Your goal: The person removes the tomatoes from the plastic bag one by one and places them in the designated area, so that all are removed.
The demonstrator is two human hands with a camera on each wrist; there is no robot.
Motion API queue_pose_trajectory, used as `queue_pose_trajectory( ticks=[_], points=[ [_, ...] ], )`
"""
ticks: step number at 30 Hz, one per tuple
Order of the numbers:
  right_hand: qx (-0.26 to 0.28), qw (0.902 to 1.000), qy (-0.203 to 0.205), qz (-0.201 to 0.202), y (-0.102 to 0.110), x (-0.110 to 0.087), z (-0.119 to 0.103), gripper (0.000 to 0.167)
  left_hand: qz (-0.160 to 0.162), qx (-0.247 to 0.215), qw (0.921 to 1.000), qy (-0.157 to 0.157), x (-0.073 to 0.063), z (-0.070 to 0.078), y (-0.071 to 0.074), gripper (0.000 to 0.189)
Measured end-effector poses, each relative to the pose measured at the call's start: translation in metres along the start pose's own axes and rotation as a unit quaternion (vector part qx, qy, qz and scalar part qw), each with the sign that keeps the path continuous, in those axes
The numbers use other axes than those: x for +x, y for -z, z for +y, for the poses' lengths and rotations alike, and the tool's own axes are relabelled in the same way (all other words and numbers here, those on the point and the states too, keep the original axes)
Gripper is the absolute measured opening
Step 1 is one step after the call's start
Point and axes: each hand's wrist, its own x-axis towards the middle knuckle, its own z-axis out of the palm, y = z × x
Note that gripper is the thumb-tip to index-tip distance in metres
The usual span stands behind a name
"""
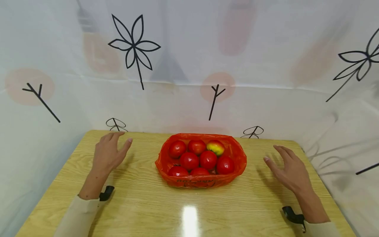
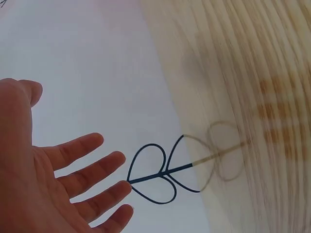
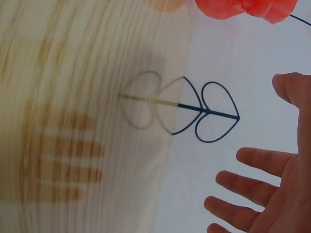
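In the head view a red plastic bag (image 1: 201, 182), its mouth spread wide, sits on the table. Inside it lie several round red fruits (image 1: 189, 160) that look like tomatoes or apples, and one red-and-yellow fruit (image 1: 215, 147) at the back right. My left hand (image 1: 109, 153) hovers over the table to the left of the bag, fingers apart and holding nothing. Right of the bag, my right hand (image 1: 291, 171) is likewise held up with its fingers spread. Neither hand touches the bag. Both wrist views show an empty palm with loosely extended fingers.
The wood-grain table (image 1: 142, 210) is glossy and reflects a bright light. Behind it hangs a white cloth (image 1: 183, 105) printed with plants and pale shapes, close to the table's back edge. Black wrist mounts (image 1: 106, 193) show below both hands.
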Motion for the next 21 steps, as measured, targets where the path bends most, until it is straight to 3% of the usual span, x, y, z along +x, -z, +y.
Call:
queue_pose_trajectory(
  ticks=[6,21],
  points=[
    [0.007,0.9999,-0.008,-0.009,0.004,0.000,-0.011,0.071,-0.012,-0.028,0.9995,-0.001,-0.001,0.007,-0.001,0.058],
    [0.057,0.9934,0.072,0.068,0.011,0.004,-0.053,0.057,-0.044,-0.098,0.9942,-0.002,-0.002,0.038,-0.004,0.056]
  ],
)
